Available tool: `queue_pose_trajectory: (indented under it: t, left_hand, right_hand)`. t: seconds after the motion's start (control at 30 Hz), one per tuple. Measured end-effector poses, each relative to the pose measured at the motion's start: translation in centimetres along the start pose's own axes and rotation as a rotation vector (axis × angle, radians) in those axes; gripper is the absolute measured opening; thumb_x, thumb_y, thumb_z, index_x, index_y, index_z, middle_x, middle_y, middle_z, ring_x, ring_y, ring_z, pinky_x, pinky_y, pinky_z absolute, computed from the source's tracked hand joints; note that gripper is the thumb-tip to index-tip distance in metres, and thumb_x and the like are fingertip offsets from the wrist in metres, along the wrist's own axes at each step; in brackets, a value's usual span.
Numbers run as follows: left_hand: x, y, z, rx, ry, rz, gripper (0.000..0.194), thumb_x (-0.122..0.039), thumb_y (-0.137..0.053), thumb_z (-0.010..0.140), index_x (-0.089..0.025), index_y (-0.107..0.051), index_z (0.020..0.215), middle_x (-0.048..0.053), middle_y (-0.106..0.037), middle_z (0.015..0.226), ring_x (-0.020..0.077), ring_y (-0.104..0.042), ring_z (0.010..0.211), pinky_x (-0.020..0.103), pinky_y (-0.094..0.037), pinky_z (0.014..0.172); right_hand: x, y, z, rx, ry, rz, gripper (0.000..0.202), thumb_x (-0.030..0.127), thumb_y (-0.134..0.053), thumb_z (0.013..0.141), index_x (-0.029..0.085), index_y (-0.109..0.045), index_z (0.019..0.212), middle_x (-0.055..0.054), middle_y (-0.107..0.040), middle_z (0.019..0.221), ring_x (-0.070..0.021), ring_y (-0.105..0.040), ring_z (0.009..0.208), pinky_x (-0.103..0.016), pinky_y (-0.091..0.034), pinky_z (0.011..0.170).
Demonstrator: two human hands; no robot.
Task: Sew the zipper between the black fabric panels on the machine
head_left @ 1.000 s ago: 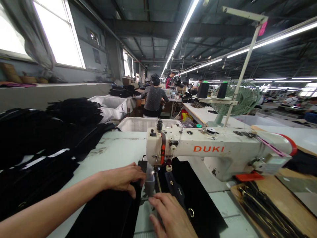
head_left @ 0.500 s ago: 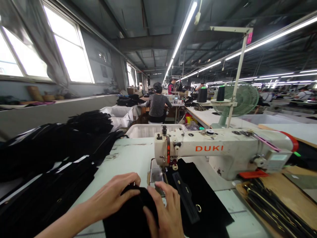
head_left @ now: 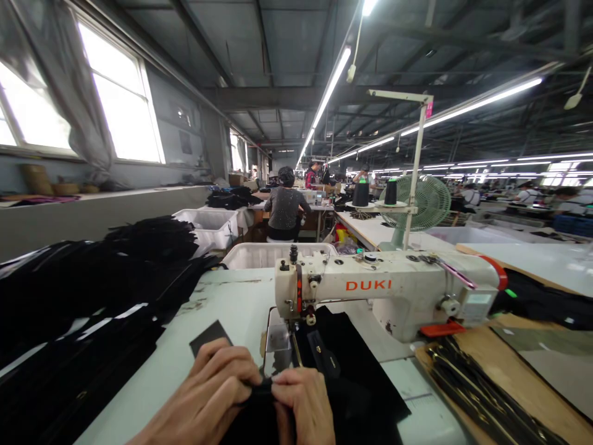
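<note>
My left hand and my right hand pinch the upper edge of a black fabric piece, with their fingertips close together. Just in front of them is the needle area of a white sewing machine. A dark flap sticks out beyond the left fingers. Right of my right hand, a larger black fabric panel lies under the machine arm, with a dark strip bearing small metal fittings on it.
Black fabric piles cover the left side. White bins stand ahead, near a seated person. On the right, a cardboard tray holds black straps. A green fan stands behind the machine.
Both hands have closed on the fabric edge and come closer together. The dark flap now shows beyond my left hand. The view has shifted, and the machine appears lower and further left.
</note>
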State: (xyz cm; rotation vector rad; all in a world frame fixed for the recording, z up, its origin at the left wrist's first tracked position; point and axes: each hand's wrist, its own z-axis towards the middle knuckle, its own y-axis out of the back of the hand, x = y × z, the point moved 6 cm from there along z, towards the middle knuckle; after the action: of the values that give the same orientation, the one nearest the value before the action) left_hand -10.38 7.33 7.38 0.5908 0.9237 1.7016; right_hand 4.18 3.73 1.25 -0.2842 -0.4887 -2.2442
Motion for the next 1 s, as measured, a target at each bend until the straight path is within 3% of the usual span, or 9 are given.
queue_pose_trajectory:
  t: [0.1, 0.2, 0.3, 0.4, 0.5, 0.6, 0.73, 0.9, 1.0]
  left_hand:
    - [-0.5, 0.3, -0.3, -0.121, 0.018, 0.126, 0.031, 0.001, -0.044, 0.089, -0.025, -0.055, 0.102, 0.003, -0.061, 0.118, 0.0207, -0.050, 0.115, 0.034, -0.037, 0.105]
    - [-0.7, -0.2, -0.3, -0.049, -0.009, -0.041, 0.027, 0.001, -0.042, 0.091, -0.022, -0.051, 0.099, 0.002, -0.063, 0.100, 0.0159, -0.058, 0.093, 0.024, -0.046, 0.089]
    - [0.2, -0.5, -0.7, -0.006, 0.112, -0.177, 0.021, -0.005, -0.038, 0.098, -0.023, -0.048, 0.097, -0.003, -0.063, 0.086, 0.0118, -0.060, 0.075, 0.018, -0.047, 0.073]
    - [1.4, -1.1, -1.5, 0.097, 0.340, -0.231, 0.016, -0.018, -0.041, 0.102, -0.025, -0.050, 0.091, -0.007, -0.061, 0.076, 0.0102, -0.059, 0.066, 0.016, -0.044, 0.065]
    - [2.4, -1.8, -2.0, 0.286, 0.534, -0.349, 0.016, -0.030, -0.047, 0.100, -0.023, -0.054, 0.087, -0.006, -0.060, 0.076, 0.0122, -0.058, 0.068, 0.019, -0.043, 0.067]
    - [4.0, -2.4, -2.4, 0.486, 0.720, -0.486, 0.016, -0.032, -0.066, 0.083, -0.022, -0.061, 0.094, -0.007, -0.063, 0.080, 0.0150, -0.059, 0.075, 0.020, -0.043, 0.067]
    - [6.7, -3.4, -2.4, 0.627, 0.759, -0.497, 0.020, -0.035, -0.065, 0.077, -0.019, -0.068, 0.089, -0.005, -0.068, 0.078, 0.0175, -0.062, 0.076, 0.021, -0.045, 0.066]
    - [9.7, -6.8, 0.7, 0.623, 0.668, -0.219, 0.014, -0.028, -0.063, 0.082, -0.020, -0.072, 0.088, 0.001, -0.069, 0.082, 0.0248, -0.063, 0.086, 0.035, -0.044, 0.083]
    - [10.6, -9.8, 3.0, 0.560, 0.605, -0.033, 0.015, -0.021, -0.069, 0.082, -0.018, -0.072, 0.097, 0.006, -0.068, 0.097, 0.0291, -0.059, 0.104, 0.050, -0.036, 0.101]
  right_hand:
    - [0.5, 0.3, 0.5, -0.091, 0.078, 0.016, 0.017, 0.009, -0.040, 0.101, 0.019, -0.053, 0.101, -0.007, -0.070, 0.091, -0.0176, -0.069, 0.082, -0.029, -0.055, 0.077]
    - [0.6, 0.9, 0.8, -0.157, 0.110, -0.015, 0.026, 0.021, -0.032, 0.108, 0.019, -0.054, 0.095, -0.001, -0.065, 0.070, -0.0136, -0.064, 0.058, -0.024, -0.048, 0.057]
    - [0.0, 0.9, 0.6, 0.052, 0.030, 0.007, 0.041, 0.045, -0.036, 0.108, 0.019, -0.058, 0.085, 0.004, -0.058, 0.057, -0.0109, -0.056, 0.042, -0.023, -0.039, 0.045]
    - [-1.8, 0.9, 0.0, 0.358, -0.272, 0.081, 0.054, 0.073, -0.068, 0.079, 0.021, -0.061, 0.066, 0.006, -0.059, 0.054, -0.0130, -0.061, 0.048, -0.020, -0.039, 0.043]
    - [-2.7, 0.7, -0.3, 0.607, -0.453, 0.149, 0.036, 0.040, -0.096, 0.058, 0.021, -0.065, 0.062, 0.005, -0.067, 0.073, -0.0156, -0.068, 0.071, -0.015, -0.047, 0.058]
    - [-3.1, 0.3, -0.7, 0.690, -0.484, 0.151, 0.024, 0.010, -0.088, 0.069, 0.021, -0.067, 0.072, 0.004, -0.068, 0.085, -0.0147, -0.068, 0.078, -0.015, -0.048, 0.070]
    - [-4.1, -1.1, -5.0, 0.687, -0.570, -0.018, 0.012, 0.014, -0.070, 0.086, 0.023, -0.067, 0.093, 0.001, -0.070, 0.076, -0.0207, -0.070, 0.073, -0.021, -0.051, 0.067]
    - [-4.6, -3.1, -10.0, 0.496, -0.770, 0.123, 0.050, 0.013, -0.069, 0.077, 0.023, -0.064, 0.126, -0.007, -0.072, 0.109, -0.0283, -0.068, 0.104, -0.031, -0.055, 0.088]
    - [-6.1, -3.7, -11.3, 0.449, -0.968, 0.257, 0.051, 0.016, -0.065, 0.077, 0.020, -0.064, 0.128, -0.009, -0.070, 0.116, -0.0315, -0.064, 0.113, -0.041, -0.051, 0.096]
